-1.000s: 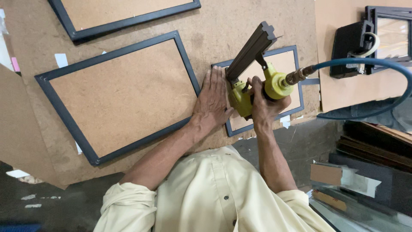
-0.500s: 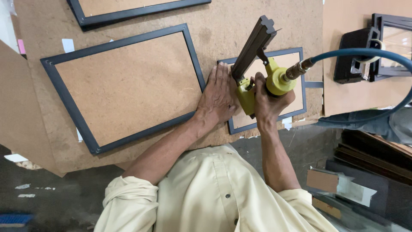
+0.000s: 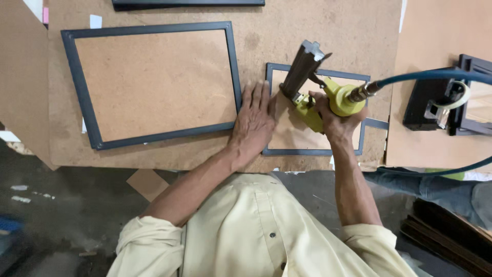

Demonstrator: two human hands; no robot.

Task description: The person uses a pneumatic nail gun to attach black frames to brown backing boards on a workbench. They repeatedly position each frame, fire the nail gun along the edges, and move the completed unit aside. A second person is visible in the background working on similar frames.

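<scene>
My right hand grips a yellow pneumatic staple gun with a long dark magazine. The gun's nose rests on the brown backing of a small dark picture frame lying face down. My left hand lies flat, fingers apart, pressing on that small frame's left edge. A blue air hose runs from the gun's rear off to the right.
A larger dark frame with brown backing lies left of the small one on the fibreboard tabletop. Another frame edge shows at the top. Dark frames stand at right, with more stacked lower right.
The view has shifted so the frames sit lower and straighter. Both hands stay on the small frame, with the staple gun moved slightly along its backing.
</scene>
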